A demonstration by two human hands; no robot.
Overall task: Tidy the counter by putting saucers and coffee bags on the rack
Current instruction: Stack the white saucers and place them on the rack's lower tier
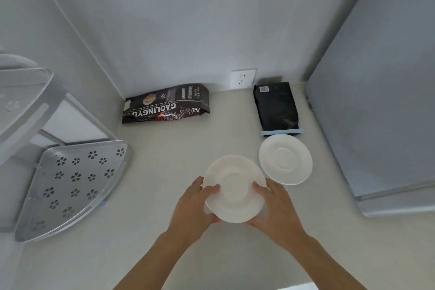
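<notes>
Both hands grip one white saucer (235, 188) just above the counter: my left hand (195, 205) holds its left rim, my right hand (275, 207) its right rim. A second white saucer (286, 159) lies flat on the counter just right of it. A dark brown coffee bag (167, 103) lies on its side against the back wall. A black coffee bag (277, 107) with a pale blue clip lies behind the second saucer. The grey corner rack (70, 186) with flower-shaped holes stands at the left, its lower shelf bare.
A grey appliance wall (376, 101) closes off the right side of the counter. A white wall socket (242, 77) sits low on the back wall between the bags. An upper rack shelf (21, 92) overhangs at the far left.
</notes>
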